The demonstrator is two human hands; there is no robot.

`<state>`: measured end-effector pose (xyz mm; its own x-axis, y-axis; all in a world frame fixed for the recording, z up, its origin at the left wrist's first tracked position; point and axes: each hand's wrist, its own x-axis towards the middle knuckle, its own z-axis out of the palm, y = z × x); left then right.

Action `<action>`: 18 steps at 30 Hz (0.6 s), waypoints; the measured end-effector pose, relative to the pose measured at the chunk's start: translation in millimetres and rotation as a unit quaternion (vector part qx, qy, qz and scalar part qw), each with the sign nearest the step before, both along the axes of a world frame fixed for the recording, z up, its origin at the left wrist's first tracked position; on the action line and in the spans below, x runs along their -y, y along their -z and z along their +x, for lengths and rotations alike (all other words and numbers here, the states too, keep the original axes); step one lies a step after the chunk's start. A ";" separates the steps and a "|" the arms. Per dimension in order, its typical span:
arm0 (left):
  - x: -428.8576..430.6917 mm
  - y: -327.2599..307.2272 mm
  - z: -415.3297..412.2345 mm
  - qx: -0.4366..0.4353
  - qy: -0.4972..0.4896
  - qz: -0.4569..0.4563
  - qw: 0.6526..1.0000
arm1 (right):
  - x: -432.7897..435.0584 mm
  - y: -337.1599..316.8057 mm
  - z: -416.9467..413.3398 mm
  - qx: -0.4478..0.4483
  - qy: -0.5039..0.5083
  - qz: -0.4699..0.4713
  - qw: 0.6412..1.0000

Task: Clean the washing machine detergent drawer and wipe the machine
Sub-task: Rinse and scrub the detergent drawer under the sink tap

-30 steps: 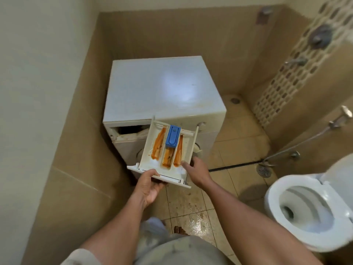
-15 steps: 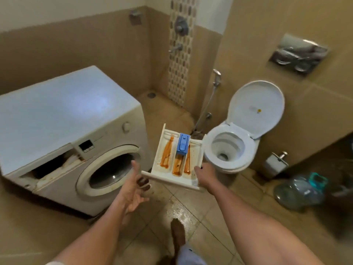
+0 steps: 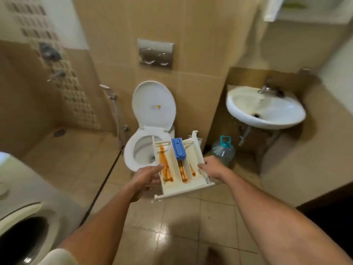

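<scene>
The white detergent drawer (image 3: 198,180) is out of the machine and held in the air in front of me, over the tiled floor. Orange residue streaks run down its compartments, and a blue insert (image 3: 179,148) sits in the middle one. My left hand (image 3: 148,177) grips the drawer's left side, thumb on the rim. My right hand (image 3: 212,170) holds its right side. The white washing machine (image 3: 24,197) with its round door is at the lower left edge of the view, blurred.
A toilet (image 3: 150,131) with its lid up stands straight ahead, behind the drawer. A white wash basin (image 3: 265,109) with a tap hangs on the right wall. A large water bottle (image 3: 222,152) sits on the floor under it. Shower fittings are on the left wall.
I have turned right, away from the washing machine, carrying the drawer toward the toilet and basin. My left hand, off the drawer half a second ago, now grips its left side again.
</scene>
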<state>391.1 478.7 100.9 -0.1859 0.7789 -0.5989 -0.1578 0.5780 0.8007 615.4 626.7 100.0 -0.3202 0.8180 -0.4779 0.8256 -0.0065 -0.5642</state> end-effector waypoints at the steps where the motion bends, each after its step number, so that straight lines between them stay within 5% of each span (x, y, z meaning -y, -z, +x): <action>1: -19.3 -2.3 20.1 0.018 0.000 0.003 1.000 | -16.7 -2.5 19.6 0.011 -0.003 0.004 1.000; 8: -149.4 -17.6 189.2 0.087 0.074 0.014 0.993 | -139.0 -43.1 177.9 0.094 -0.016 0.051 0.994; 18: -312.6 -37.7 315.8 0.160 0.023 0.041 0.986 | -287.9 -104.6 283.0 0.153 0.035 0.193 0.968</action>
<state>706.9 791.3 138.6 0.0395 0.8308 -0.5551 -0.3848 0.5254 0.7589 898.3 914.6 204.6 -0.1490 0.9694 -0.1951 0.9600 0.0945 -0.2636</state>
